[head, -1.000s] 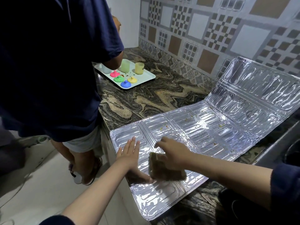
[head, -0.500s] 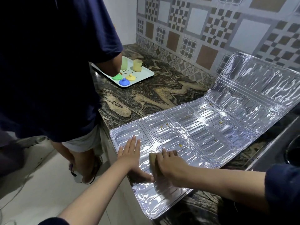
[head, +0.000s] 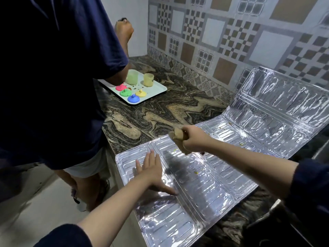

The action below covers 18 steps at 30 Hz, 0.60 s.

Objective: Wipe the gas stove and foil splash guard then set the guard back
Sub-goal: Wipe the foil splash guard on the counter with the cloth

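Observation:
The silver foil splash guard (head: 222, 177) lies unfolded across the marble counter, its far panel leaning up against the tiled wall. Small yellow food specks dot its panels. My left hand (head: 151, 171) presses flat on the guard's near-left panel, fingers spread. My right hand (head: 193, 138) is raised above the guard's far edge, fist closed on a brown cloth (head: 178, 137) that hangs a little below it. Of the gas stove only a dark edge (head: 320, 148) shows at the far right.
Another person in a dark blue shirt (head: 53, 77) stands close on the left by the counter. A white tray (head: 156, 91) with coloured lids and two cups sits at the back. The marble counter (head: 151, 118) shows between tray and guard.
My right hand has lifted the cloth off the near panel and moved it up and away toward the guard's far edge. The left hand stays pressed on the foil.

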Each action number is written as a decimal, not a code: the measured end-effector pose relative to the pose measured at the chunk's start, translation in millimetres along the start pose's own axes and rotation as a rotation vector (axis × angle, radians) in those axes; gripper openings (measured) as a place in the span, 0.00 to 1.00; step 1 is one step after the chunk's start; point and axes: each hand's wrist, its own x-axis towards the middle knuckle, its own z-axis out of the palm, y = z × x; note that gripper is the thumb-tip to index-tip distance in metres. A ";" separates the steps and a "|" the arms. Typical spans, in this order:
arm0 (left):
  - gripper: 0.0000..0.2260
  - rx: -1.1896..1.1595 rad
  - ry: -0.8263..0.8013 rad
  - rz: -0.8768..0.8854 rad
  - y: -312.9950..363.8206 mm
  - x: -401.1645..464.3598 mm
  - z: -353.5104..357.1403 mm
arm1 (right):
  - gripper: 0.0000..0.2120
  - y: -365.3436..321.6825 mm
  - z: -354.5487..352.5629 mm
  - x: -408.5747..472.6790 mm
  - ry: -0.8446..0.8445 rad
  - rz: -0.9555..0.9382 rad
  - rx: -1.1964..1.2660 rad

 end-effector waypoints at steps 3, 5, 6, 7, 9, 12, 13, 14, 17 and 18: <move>0.70 0.024 -0.033 0.009 -5.0 8.7 10.0 | 0.17 4.6 18.2 32.8 0.074 -0.171 -0.270; 0.71 0.013 -0.023 0.010 -8.7 11.9 16.0 | 0.24 9.0 35.3 48.7 -0.033 -0.283 -0.520; 0.72 0.014 -0.013 0.012 -9.1 12.3 17.3 | 0.30 10.6 45.3 52.9 -0.129 -0.320 -0.651; 0.72 0.016 -0.005 0.014 -9.1 12.2 18.3 | 0.35 12.3 56.4 55.7 -0.210 -0.342 -0.773; 0.72 0.021 0.011 0.017 -8.8 12.1 19.9 | 0.37 13.6 70.9 56.3 -0.262 -0.370 -0.932; 0.71 0.046 0.068 0.020 -10.9 11.9 22.4 | 0.33 12.4 70.9 55.4 -0.244 -0.389 -0.934; 0.71 0.056 0.084 0.019 -11.4 11.2 23.4 | 0.32 11.3 68.0 53.8 -0.251 -0.404 -0.904; 0.71 0.064 0.095 0.017 -11.7 10.6 23.9 | 0.31 11.0 65.0 51.4 -0.255 -0.415 -0.881; 0.71 0.083 0.102 0.008 -10.6 9.3 22.0 | 0.32 11.1 58.3 36.7 -0.286 -0.430 -0.885; 0.71 0.087 0.103 0.006 -10.0 9.1 21.0 | 0.32 12.7 56.2 30.5 -0.308 -0.438 -0.896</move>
